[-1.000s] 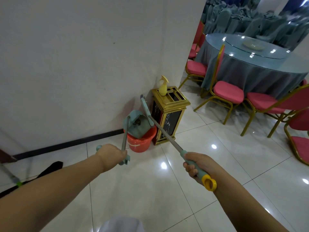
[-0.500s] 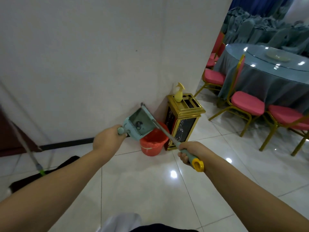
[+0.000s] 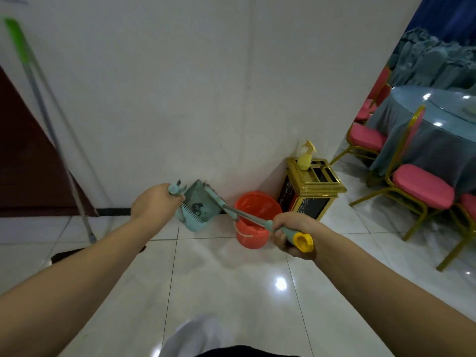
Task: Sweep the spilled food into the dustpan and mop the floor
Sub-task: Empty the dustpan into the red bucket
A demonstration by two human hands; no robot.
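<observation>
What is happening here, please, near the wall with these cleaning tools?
A person stands on the tiled floor facing a white wall. The left hand grips the handle of a teal dustpan, held up by the wall with some dark bits in it. The right hand holds the broom handle, whose yellow end sticks out behind the fist. An orange bucket stands on the floor just beyond, beside a gold bin. A mop leans against the wall at the left, not in use.
</observation>
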